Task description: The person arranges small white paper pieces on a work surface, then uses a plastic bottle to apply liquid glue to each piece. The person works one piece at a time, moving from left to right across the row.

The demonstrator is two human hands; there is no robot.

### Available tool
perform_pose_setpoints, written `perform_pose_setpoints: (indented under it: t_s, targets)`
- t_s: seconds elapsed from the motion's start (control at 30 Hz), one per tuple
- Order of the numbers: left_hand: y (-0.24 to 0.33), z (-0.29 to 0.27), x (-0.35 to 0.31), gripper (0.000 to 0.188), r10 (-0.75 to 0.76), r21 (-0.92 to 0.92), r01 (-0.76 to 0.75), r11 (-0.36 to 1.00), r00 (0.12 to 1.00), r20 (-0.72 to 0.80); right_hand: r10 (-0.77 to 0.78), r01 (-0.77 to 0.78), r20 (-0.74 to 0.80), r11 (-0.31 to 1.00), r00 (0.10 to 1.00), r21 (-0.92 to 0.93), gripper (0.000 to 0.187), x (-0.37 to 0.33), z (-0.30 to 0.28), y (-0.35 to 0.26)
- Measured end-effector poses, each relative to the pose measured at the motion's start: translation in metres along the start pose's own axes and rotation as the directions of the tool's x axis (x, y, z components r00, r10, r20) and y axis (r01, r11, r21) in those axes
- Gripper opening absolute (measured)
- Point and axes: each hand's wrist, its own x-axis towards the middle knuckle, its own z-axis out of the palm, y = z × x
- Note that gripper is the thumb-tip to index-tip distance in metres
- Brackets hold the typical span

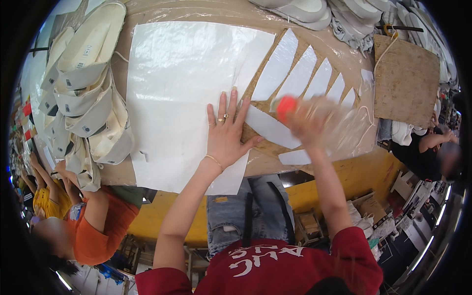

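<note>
My left hand [227, 132] lies flat with fingers spread, pressing on the right part of a large white glossy sheet [177, 93]. Its thumb reaches past the sheet's edge over a brown board [255, 129]. Fanned out on that board are several pale tapered pieces [276, 66], and a longer one [272, 126] slants just right of my left hand. My right hand [317, 120], smeared by motion, is closed around a thing with a red-orange end [286, 108] over the board's middle. Blur hides what kind of thing it is.
Stacked off-white shoes [88, 88] stand at the left, with more pale shoes [307, 11] at the back right. A worn brown board [407, 78] lies at the right. Clear film covers the tabletop [196, 14]. A person in orange [105, 226] sits at the left.
</note>
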Motion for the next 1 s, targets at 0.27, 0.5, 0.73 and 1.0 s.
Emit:
perform_pose_setpoints:
  t_s: [0.27,0.5,0.73,1.0]
  targets:
    - [0.000,0.000,0.000,0.101,0.009,-0.017,-0.009,1.000,0.999,-0.031,0.351,0.312,-0.742,0.743,0.571,0.592,0.037,0.030,0.032,0.020]
    - [-0.002,0.001,0.001,0.101,0.011,-0.014,-0.011,1.000,1.000,-0.018,0.167,0.284,-0.799,0.876,0.578,0.389,0.041,-0.017,0.055,0.014]
    - [0.000,0.001,0.001,0.101,0.004,0.002,-0.004,1.000,1.000,-0.007,0.271,0.112,-0.834,0.924,0.481,0.365,0.026,0.027,0.048,0.027]
    - [0.000,0.004,-0.004,0.101,-0.008,-0.062,0.004,0.998,0.998,-0.058,0.689,0.359,-0.568,0.443,0.449,0.822,0.043,0.029,0.034,0.006]
